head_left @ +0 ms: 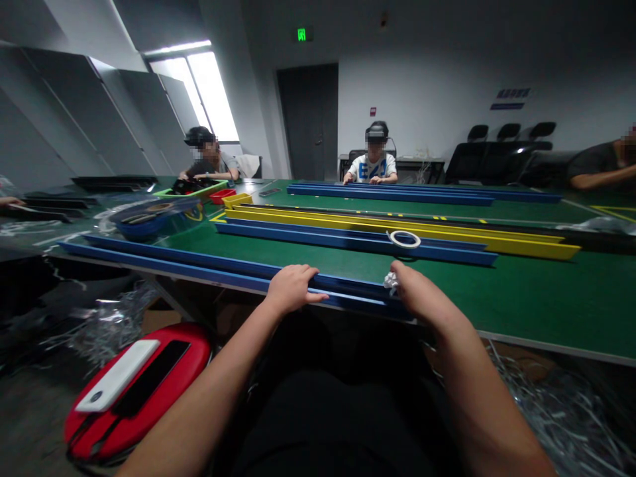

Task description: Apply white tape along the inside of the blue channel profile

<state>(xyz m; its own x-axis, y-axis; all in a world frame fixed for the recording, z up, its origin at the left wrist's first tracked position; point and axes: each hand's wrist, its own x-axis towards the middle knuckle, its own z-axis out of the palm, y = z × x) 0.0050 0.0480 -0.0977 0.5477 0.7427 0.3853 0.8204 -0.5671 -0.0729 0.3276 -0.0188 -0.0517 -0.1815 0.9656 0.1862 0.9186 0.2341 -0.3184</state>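
My left hand rests on the near blue rail at the front edge of the green table, fingers curled loosely and pointing right, nothing visible in them. My right hand lies on the same rail a little to the right, fingers closed around a small crumpled white piece that sticks out at the fingertips. A white ring sits on a farther blue rail just beyond my right hand.
Yellow rails and more blue rails run across the table. Blue, red and yellow bins stand at far left. A red stool with a white device is at lower left. Three other people sit around the table. Plastic wrap litters the floor.
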